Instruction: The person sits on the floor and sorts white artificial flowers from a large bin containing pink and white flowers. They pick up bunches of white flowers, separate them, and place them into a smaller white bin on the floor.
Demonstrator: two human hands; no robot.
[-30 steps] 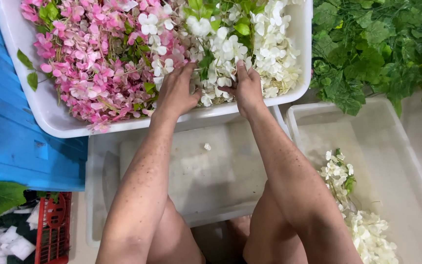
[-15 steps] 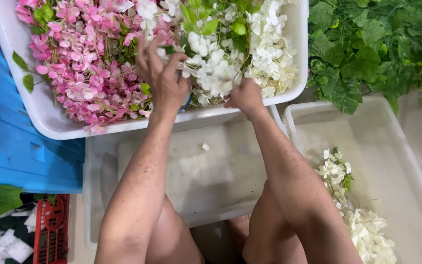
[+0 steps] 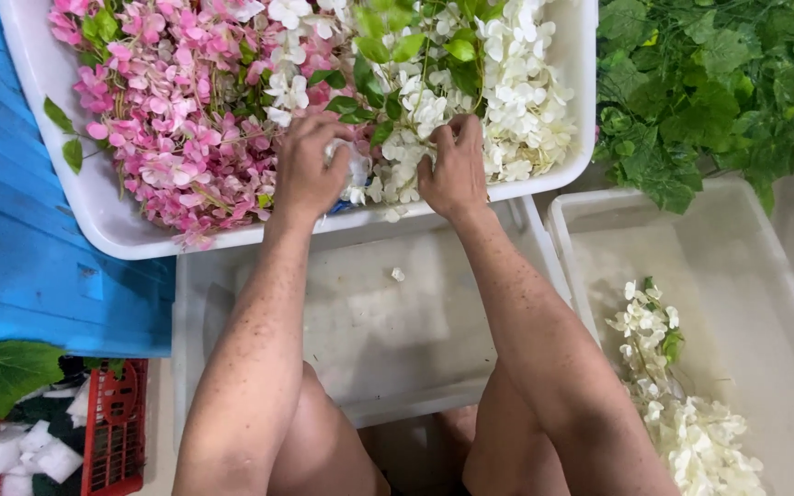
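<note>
white tub [image 3: 57,83] on blue crate [image 3: 20,266] | both hands [image 3: 310,170] [image 3: 457,170] curled in white flowers [image 3: 415,119] (grip possibly closed)

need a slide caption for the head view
Left hand and right hand dig into white flowers beside pink flowers in a white tub.

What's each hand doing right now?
Left hand: closed on white flowers.
Right hand: fingers curled into the same white flowers; a firm grip cannot be told.
</note>
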